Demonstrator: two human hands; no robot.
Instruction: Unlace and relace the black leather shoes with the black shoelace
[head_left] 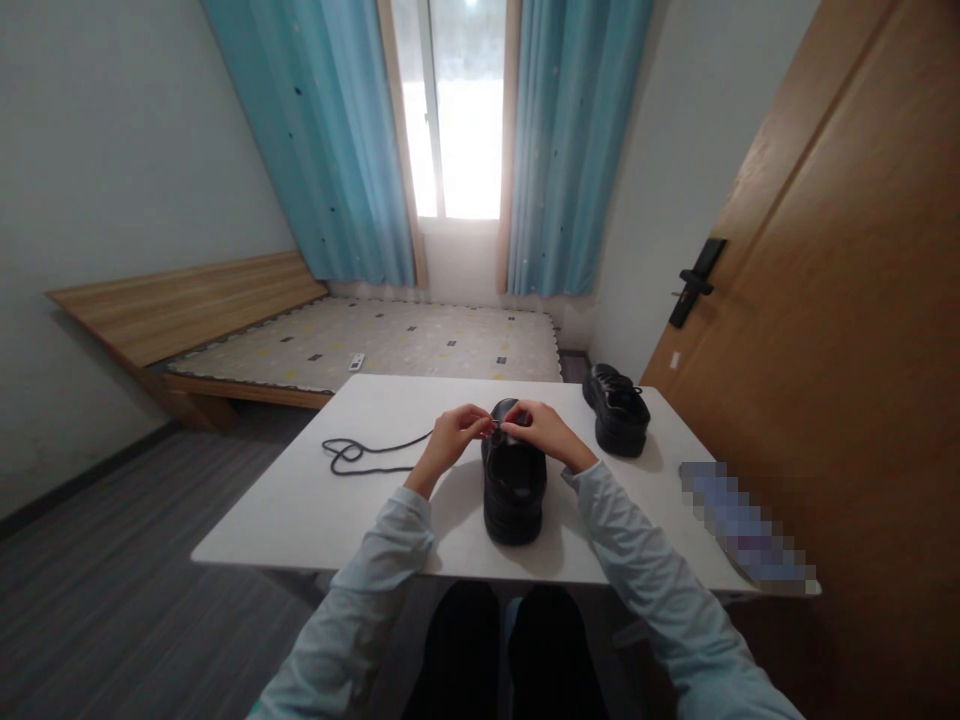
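A black shoe [514, 500] stands on the white table in front of me, its heel towards me. Over its lacing area, my left hand [463, 430] pinches thumb and forefinger together on a black shoelace [360, 455]. The lace trails out to the left in loops on the tabletop. My right hand [541, 428] is closed in a pinch from the other side, its fingertips almost meeting those of the left at the lace. The eyelets under my fingers are mostly hidden. A second black shoe [621, 412], with laces in it, stands farther back on the right.
The white table [300, 530] has a blurred-out bluish item [742, 525] at its right edge. Behind the table is a bed [420, 345] with a small white object [357, 362] on it. A wooden door [840, 300] stands close on the right.
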